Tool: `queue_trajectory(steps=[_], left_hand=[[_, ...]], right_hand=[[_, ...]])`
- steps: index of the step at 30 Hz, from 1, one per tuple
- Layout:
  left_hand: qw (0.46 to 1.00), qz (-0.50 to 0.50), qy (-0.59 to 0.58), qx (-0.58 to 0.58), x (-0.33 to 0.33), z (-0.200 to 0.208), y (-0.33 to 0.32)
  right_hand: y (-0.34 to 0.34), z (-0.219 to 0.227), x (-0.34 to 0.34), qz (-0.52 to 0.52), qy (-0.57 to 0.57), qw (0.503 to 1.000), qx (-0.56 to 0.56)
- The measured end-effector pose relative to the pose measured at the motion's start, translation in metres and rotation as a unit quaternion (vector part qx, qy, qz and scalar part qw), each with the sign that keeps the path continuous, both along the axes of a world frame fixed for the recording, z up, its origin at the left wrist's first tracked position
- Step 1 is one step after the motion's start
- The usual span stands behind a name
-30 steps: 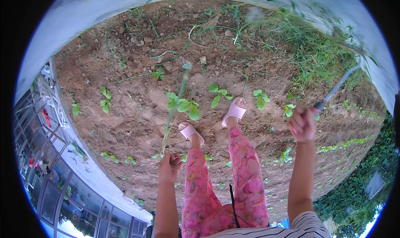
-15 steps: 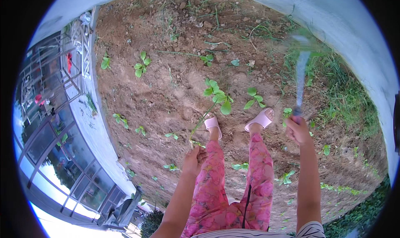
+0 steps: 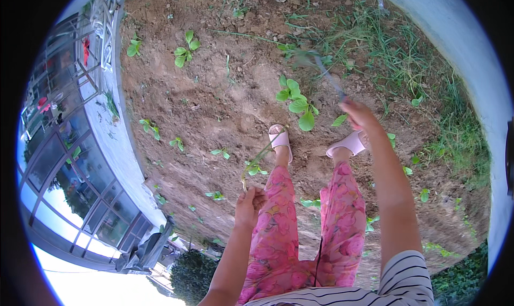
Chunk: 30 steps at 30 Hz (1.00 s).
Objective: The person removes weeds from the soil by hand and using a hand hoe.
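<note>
My left hand (image 3: pixel 248 207) is closed round the pale end of a long thin green weed stem (image 3: pixel 262 155), which slants up past my left foot. My right hand (image 3: pixel 360 115) grips a hand tool (image 3: pixel 329 78) with a slim grey shaft. Motion smears the tool's far end, so its exact kind cannot be made out. That end is low over the soil, near some grass and a small green plant. A leafy green seedling (image 3: pixel 300 105) grows just ahead of my feet, between the weed stem and the tool.
Smaller seedlings (image 3: pixel 186 50) are spread over the brown soil (image 3: pixel 214 97). Long grass (image 3: pixel 423 86) grows along the pale wall (image 3: pixel 450 33) on the right. My feet wear pink slippers (image 3: pixel 280 140). A glazed building front (image 3: pixel 80 183) stands to the left.
My right hand has swung the tool leftward and away from me, from over the right-hand grass toward the middle. My left hand still holds the weed stem. The view has shifted slightly.
</note>
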State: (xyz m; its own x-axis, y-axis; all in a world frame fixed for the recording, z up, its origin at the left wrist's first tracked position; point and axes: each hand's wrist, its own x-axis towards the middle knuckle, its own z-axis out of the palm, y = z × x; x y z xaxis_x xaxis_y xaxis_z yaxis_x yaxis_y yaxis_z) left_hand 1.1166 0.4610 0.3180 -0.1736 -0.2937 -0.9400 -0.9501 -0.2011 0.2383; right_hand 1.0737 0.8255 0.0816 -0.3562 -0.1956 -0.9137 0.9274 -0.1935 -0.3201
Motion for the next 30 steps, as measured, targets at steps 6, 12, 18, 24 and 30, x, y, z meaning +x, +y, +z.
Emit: queue_trajectory(steps=[6, 12, 18, 24, 30], left_hand=[[0.994, -0.087, 0.004, -0.071, 0.023, -0.014, -0.016], [0.861, -0.462, 0.017, -0.212, 0.066, -0.025, -0.036], [0.938, -0.290, -0.070, -0.176, 0.049, -0.002, -0.022], [0.959, -0.209, 0.016, -0.191, 0.068, -0.024, -0.051], [0.975, -0.160, 0.007, -0.152, 0.049, -0.010, -0.054]], right_hand=[[0.052, 0.070, 0.027, -0.351, -0.079, 0.917, 0.173], [-0.059, 0.075, -0.041, -0.205, -0.095, 0.946, -0.231], [-0.076, 0.001, -0.060, -0.207, -0.078, 0.937, -0.271], [0.088, 0.067, 0.089, -0.200, -0.153, 0.967, 0.049], [0.138, 0.196, 0.091, -0.440, -0.069, 0.890, 0.095]])
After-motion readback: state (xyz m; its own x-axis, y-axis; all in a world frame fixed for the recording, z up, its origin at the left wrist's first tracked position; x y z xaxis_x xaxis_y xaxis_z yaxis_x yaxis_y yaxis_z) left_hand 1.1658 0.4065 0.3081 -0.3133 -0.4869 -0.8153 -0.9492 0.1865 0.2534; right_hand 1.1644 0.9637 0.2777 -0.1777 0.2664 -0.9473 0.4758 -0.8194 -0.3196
